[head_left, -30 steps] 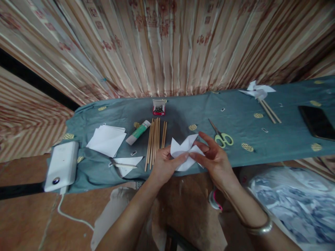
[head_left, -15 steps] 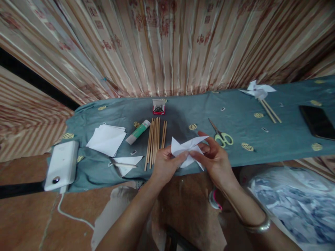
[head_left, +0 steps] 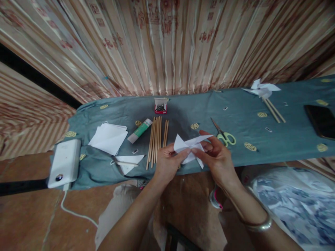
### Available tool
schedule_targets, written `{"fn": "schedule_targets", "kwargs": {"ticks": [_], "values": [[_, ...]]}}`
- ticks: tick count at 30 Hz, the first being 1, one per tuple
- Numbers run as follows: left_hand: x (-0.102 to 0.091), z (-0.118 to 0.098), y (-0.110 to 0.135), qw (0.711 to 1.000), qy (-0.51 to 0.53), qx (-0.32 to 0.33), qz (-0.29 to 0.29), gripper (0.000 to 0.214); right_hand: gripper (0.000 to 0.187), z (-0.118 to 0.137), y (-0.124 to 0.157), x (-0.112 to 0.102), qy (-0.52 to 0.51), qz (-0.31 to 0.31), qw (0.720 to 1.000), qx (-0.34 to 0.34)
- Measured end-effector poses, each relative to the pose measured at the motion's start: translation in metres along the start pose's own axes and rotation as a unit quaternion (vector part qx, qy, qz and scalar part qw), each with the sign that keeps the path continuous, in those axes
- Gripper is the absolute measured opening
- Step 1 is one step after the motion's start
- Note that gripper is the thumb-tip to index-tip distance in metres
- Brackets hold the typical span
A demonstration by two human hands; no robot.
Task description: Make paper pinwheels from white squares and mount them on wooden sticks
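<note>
A white paper pinwheel with folded blades is held over the front edge of the table. My left hand pinches it from the left, thumb pressed near its centre. From the right, my right hand grips it too, its thumb meeting the left thumb at the middle. The fingers behind the paper are partly hidden. Just left of my left hand lie several wooden sticks in a row. Green-handled scissors rest beyond my right hand.
On the cloth-covered table are a glue stick, an open red box of small metal pins, square paper sheets, paper scraps, a white power bank, pinwheels on sticks and a black phone.
The view has shifted slightly, so the table items appear a little further right. Both hands keep hold of the pinwheel, with its blades pressed slightly differently.
</note>
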State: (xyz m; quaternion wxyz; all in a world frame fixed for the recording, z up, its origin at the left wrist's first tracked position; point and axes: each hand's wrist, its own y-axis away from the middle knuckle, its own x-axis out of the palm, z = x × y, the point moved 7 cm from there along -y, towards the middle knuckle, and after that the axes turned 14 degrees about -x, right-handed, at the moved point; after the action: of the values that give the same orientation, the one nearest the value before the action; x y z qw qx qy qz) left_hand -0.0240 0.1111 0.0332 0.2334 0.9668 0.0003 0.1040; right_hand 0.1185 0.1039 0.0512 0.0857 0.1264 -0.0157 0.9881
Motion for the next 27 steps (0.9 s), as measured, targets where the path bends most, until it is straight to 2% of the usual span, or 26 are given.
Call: {"fn": "schedule_targets", "kwargs": {"ticks": [9, 20, 27], "values": [[-0.0027, -0.0040, 0.0001, 0.996, -0.064, 0.066, -0.004, 0.019, 0.056, -0.0023, -0.0003, -0.0011, 0.000, 0.001, 1.000, 0.011], [-0.0025, -0.0041, -0.0003, 0.995, -0.078, 0.066, -0.009, 0.022, 0.036, -0.0035, -0.0014, -0.0017, 0.000, 0.008, 1.000, -0.004], [-0.0017, -0.0065, 0.0002, 0.993, -0.093, 0.071, -0.017, 0.020, 0.036, -0.0033, -0.0020, -0.0028, -0.003, -0.013, 1.000, 0.002]]}}
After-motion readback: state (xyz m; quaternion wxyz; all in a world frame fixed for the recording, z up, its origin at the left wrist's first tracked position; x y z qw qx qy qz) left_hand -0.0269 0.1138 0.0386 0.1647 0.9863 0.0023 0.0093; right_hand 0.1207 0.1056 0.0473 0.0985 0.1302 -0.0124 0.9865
